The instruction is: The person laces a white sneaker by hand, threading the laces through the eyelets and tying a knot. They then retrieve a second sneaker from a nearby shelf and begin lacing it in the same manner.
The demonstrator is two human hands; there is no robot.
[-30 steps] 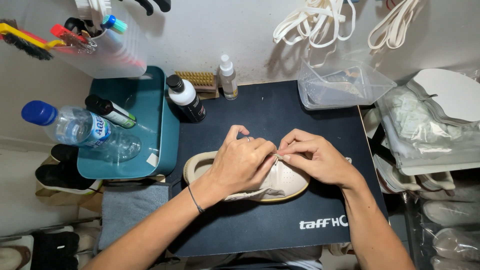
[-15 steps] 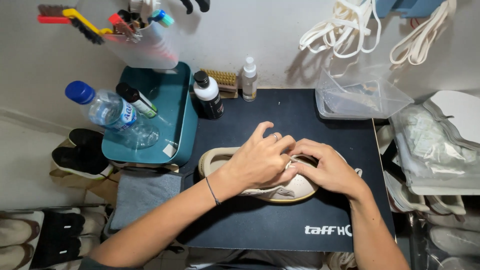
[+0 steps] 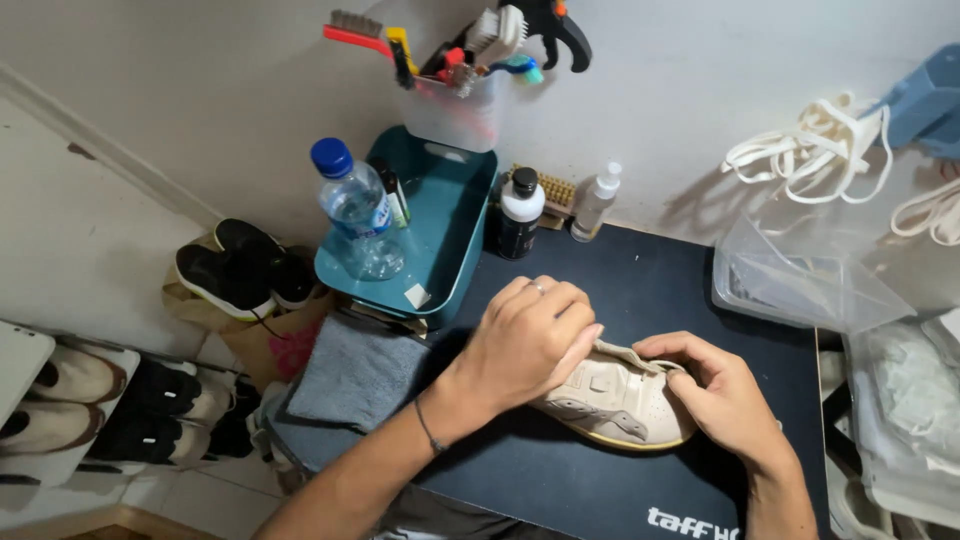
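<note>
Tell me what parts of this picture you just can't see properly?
- Shoe, head view: its heel end is hidden under the left hand; the toe end is hidden by the right hand.
- Mat: its printed corner is cut off by the bottom edge.
- Brushes in the tub: their lower ends are hidden inside it.
- Clear bags: what is inside is too cloudy to tell.

Shoe: beige sneaker point(image 3: 615, 405) lying on dark mat point(image 3: 650, 300).
Left hand point(image 3: 525, 340): covering the sneaker's opening.
Right hand point(image 3: 725, 400): gripping its toe end.
Background: teal tray point(image 3: 450, 235), water bottle point(image 3: 355, 205).
</note>
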